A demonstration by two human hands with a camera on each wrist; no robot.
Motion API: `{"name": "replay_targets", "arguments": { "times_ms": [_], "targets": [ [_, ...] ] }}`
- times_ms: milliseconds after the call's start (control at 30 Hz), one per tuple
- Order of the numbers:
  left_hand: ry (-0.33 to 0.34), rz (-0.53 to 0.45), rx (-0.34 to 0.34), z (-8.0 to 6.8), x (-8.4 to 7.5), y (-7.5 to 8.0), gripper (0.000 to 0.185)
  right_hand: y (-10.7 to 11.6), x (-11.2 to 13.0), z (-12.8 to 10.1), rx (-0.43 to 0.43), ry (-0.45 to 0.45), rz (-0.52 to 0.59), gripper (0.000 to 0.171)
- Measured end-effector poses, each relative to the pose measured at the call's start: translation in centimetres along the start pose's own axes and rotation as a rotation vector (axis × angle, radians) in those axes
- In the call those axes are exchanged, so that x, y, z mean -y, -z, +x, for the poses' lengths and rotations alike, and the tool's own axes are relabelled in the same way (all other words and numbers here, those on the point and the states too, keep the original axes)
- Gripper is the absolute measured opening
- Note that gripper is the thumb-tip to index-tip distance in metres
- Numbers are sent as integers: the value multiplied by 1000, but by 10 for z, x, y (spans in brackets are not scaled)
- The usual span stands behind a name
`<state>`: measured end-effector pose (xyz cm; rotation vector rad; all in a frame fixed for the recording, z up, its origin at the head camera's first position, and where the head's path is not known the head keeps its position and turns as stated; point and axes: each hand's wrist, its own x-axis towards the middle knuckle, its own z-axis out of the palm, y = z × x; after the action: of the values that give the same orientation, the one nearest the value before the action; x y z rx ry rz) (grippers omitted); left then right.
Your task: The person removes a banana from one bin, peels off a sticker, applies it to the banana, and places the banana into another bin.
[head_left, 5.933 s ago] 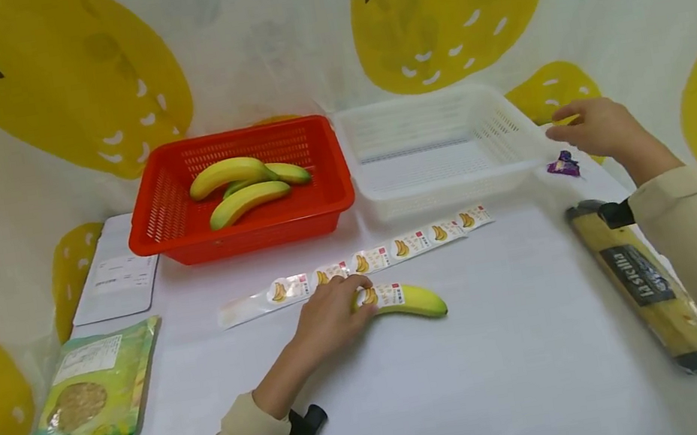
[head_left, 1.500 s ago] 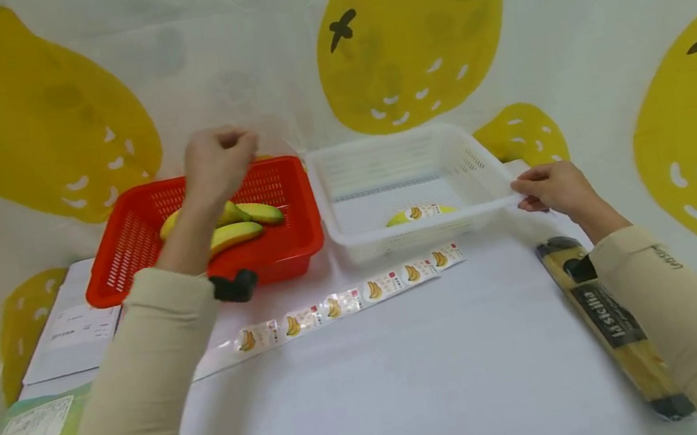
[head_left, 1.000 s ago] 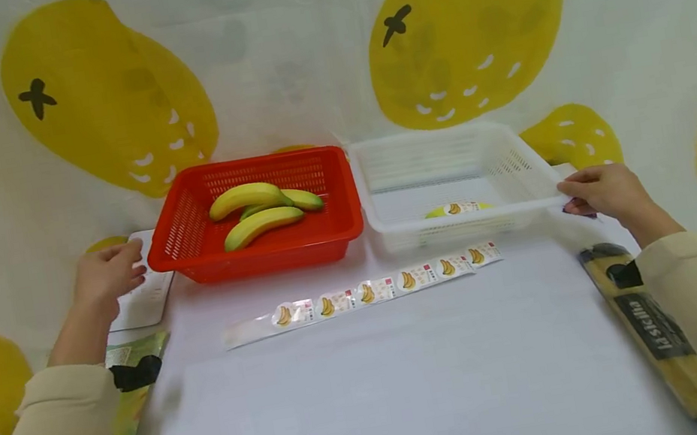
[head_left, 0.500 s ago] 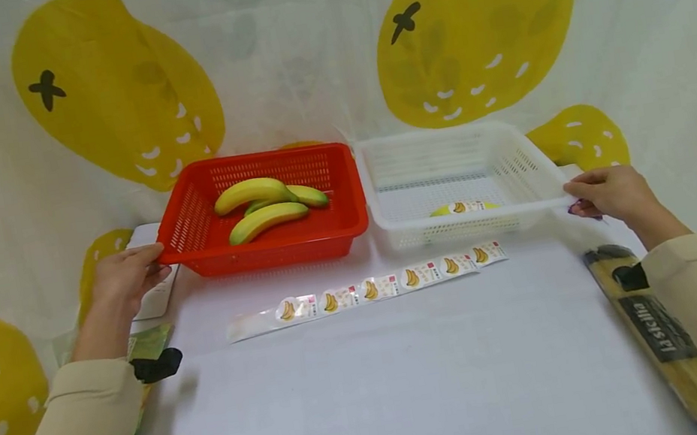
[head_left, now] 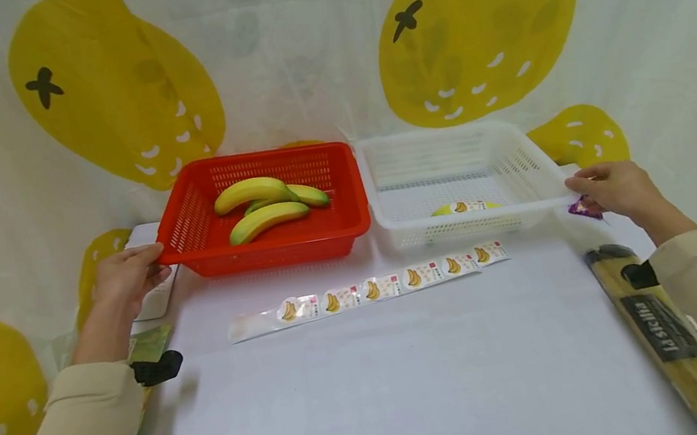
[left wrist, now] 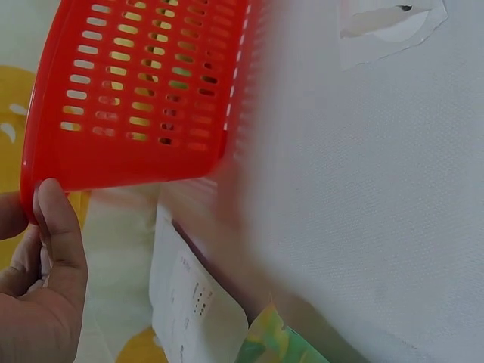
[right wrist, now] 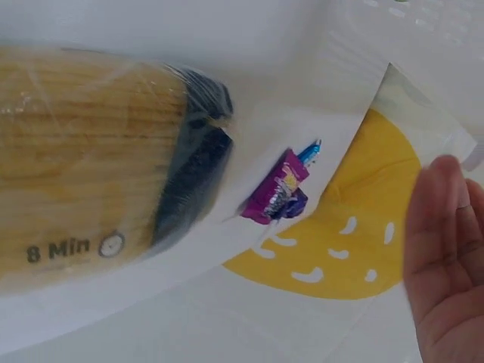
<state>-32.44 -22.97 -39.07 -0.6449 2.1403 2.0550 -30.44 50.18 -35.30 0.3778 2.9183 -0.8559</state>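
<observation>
My left hand (head_left: pixel 126 279) pinches the front left corner of a red plastic basket (head_left: pixel 266 257); the left wrist view shows the thumb (left wrist: pixel 59 219) over the rim. Inside lie yellow-green bananas (head_left: pixel 267 220), one partly hidden under the others. Beside it stands a white basket (head_left: pixel 473 226), holding one banana (head_left: pixel 439 211) with a label (head_left: pixel 468 206). My right hand (head_left: pixel 618 190) is at the white basket's front right corner, fingers extended and fingertips right by the rim. In the right wrist view its fingers (right wrist: pixel 435 219) look straight and slightly blurred.
A strip of banana stickers (head_left: pixel 370 291) lies before the baskets. Spaghetti in a long pack (head_left: pixel 663 327) and a purple-wrapped sweet (head_left: pixel 583 208) are on the right. At left are a white card-like item (head_left: pixel 159 301) and a green bag (head_left: pixel 149 344), mostly behind the left arm.
The labelled banana went from the table into the white basket. My left hand swung left from over the red basket and took its corner. My right hand has loosened from the white rim.
</observation>
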Motion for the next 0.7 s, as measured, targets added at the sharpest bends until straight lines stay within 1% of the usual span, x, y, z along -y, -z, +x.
{"name": "replay_targets", "arguments": {
  "times_ms": [67,133,200,267,367,467,567,700],
  "targets": [
    [1,-31,0,0,0,2,51,2,7,-1,-23,17,-51,80],
    [2,-47,-4,0,0,2,45,3,17,-1,-40,43,-75,82],
    [4,-59,-9,1,0,1,43,3,33,1,-59,83,-78,81],
    [5,-60,-15,1,0,0,47,2,55,4,-57,133,-76,78],
    [11,-67,-12,0,3,0,55,-2,101,8,-20,221,-50,73],
    [4,-83,-10,-1,5,2,55,-14,154,14,42,344,0,66],
    [-15,-114,-5,-1,7,2,52,-31,206,23,110,464,25,58],
    [-36,-161,11,-3,10,-1,45,-59,267,39,180,547,-5,48]
  ]
}}
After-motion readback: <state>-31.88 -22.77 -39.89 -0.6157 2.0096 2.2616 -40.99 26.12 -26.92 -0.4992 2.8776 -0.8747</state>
